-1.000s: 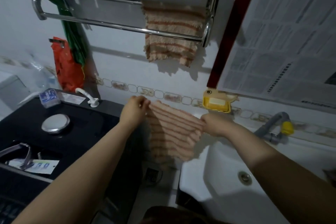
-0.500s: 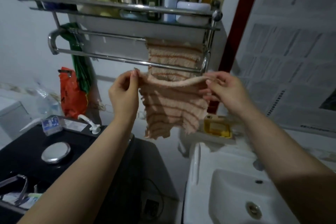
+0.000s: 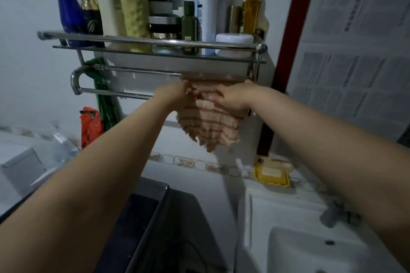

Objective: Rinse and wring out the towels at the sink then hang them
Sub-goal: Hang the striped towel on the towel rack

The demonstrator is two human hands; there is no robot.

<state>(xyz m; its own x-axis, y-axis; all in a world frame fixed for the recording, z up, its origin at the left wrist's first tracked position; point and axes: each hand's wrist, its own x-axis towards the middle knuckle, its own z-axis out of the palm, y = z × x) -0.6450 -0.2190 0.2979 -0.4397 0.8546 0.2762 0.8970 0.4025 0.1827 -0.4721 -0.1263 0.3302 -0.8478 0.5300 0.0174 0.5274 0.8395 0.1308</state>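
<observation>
Sink: we see the white ceramic sink basin (image 3: 295,248) nearest us at lower right, beside a dark glossy cabinet top (image 3: 142,217); no towel lies in the part of the basin we can see.
Soap: a yellow plastic soap dish (image 3: 272,174) sits on the ledge behind the basin, near the tiled wall.
Left hand: our left hand (image 3: 175,95) is up at the rail, fingers curled into the upper left edge of the peach towel with orange stripes (image 3: 210,122); we judge it a pinch grip.
Right hand: our right hand (image 3: 233,97) grips the towel's upper right part, fingers bent over the cloth; how tightly, we cannot tell.
Towel: it hangs bunched between both hands, its fringe dangling below, its top at the front chrome towel bar (image 3: 115,93); a second cloth of like pattern (image 3: 208,76) already drapes the rear bar just behind.
Change: a second ago we held the towel spread low by the sink; half a second ago it was lifted before the rack; now it has reached the bars, so we judge rinsing and wringing done and hanging under way.
Shelf: farthest, the steel and glass wall shelf (image 3: 155,51) carries bottles and jars.
</observation>
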